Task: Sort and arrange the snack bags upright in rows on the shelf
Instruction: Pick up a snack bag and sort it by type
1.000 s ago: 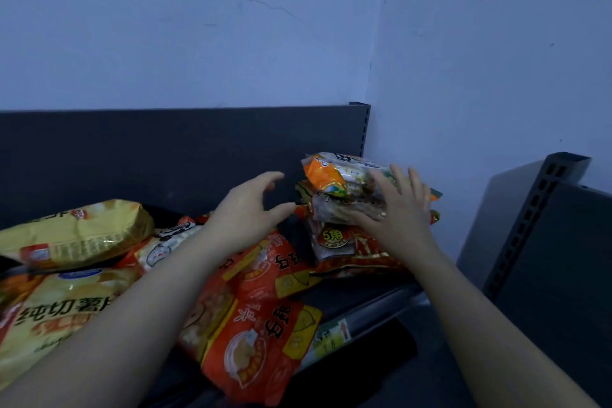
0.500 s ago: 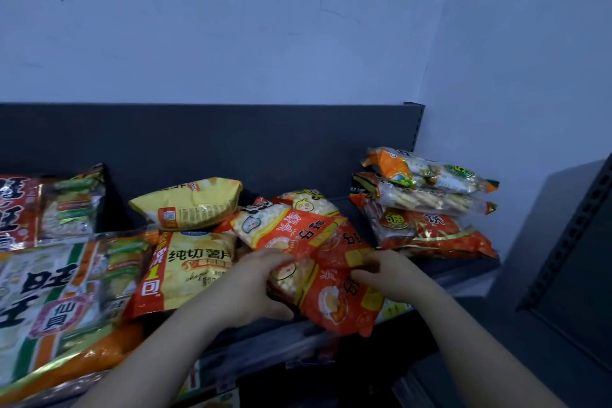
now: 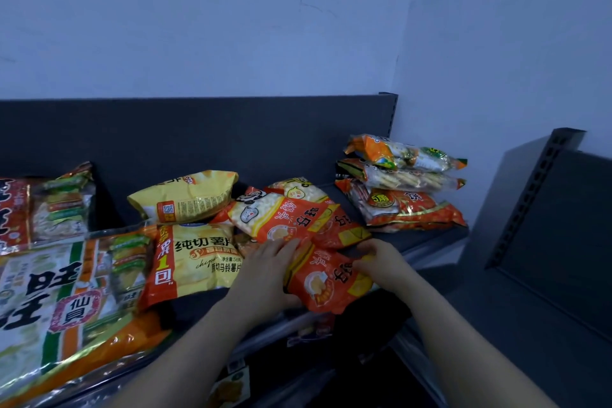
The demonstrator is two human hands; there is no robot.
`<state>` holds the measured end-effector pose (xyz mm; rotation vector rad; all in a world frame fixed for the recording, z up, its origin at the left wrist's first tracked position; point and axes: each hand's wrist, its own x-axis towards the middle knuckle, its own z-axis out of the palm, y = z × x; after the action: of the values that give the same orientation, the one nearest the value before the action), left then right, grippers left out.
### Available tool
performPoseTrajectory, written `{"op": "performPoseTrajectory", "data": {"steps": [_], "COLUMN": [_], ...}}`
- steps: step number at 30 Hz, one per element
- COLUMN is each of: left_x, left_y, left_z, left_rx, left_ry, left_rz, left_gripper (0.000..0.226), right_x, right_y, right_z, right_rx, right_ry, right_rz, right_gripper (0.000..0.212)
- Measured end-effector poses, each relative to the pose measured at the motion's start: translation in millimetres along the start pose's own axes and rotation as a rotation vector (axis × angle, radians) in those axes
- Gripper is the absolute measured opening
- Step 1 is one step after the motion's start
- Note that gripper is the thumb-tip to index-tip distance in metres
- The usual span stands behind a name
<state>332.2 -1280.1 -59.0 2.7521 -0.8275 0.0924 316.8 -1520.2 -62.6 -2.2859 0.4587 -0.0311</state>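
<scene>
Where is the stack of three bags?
Head view: the stack of three bags lies flat at the shelf's far right end, apart from the orange bags to its left.

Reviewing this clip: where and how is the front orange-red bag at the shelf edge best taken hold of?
By its two side edges, one hand from each side, as the left hand and right hand do. The orange-red bag lies flat at the shelf front, its puffed face offering little to pinch; the edges likely grip best.
</scene>
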Motion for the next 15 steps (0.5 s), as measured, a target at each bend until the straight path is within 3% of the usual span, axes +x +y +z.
{"op": "performPoseTrajectory", "data": {"steps": [4,10,15], "left_x": [-5,-10,-17], "left_y": [-3,16,35], "left_z": [-5,-29,-40], "left_rx": [-0.130,-0.449,-0.640], "left_ry": [-0.003,0.020,0.067], "left_rz": [0.032,0.167,0.259], "left_gripper": [0.105,0.082,0.087], "right_x": [-14,-46,-76], "right_y": [-18,-67,-99], "right_z": [-12,-66,-92], "right_rx": [0.309,0.716,0.822], "right_ry": [0.043,0.071,0.080], "right_rz": [-0.024,-0.160,-0.264], "right_gripper": [0.018,0.020,0.018]}}
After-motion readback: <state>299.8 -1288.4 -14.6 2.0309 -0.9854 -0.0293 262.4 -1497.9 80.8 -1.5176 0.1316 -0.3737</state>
